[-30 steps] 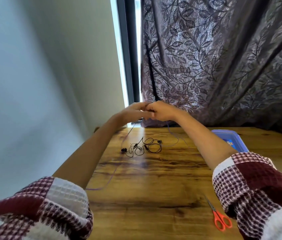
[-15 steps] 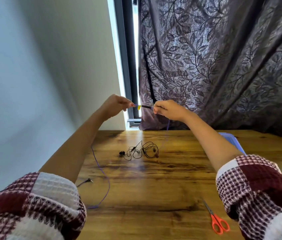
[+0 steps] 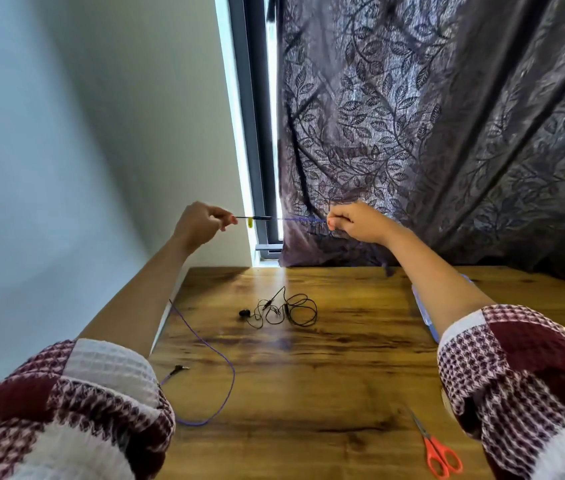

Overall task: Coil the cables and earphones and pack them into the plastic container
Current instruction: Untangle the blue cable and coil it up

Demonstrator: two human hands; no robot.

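Both hands are raised above the far edge of the wooden table (image 3: 326, 393). My left hand (image 3: 198, 225) pinches the black plug end of a thin purple cable (image 3: 218, 351), and my right hand (image 3: 357, 223) pinches the same cable further along, so a short stretch runs taut between them. The rest of the purple cable loops over the table's left side and ends in a small jack near my left sleeve. Black earphones (image 3: 283, 308) lie in a loose tangle mid-table. The blue plastic container (image 3: 425, 315) sits at the right, mostly hidden behind my right forearm.
Orange-handled scissors (image 3: 438, 450) lie near the front right of the table. A dark leaf-patterned curtain (image 3: 447, 133) hangs behind the table, next to a window frame (image 3: 257, 150). A pale wall borders the table's left edge.
My hands, joined a second ago, have pulled apart sideways, stretching the purple cable between them. The loose cable has slid across the table's left side.
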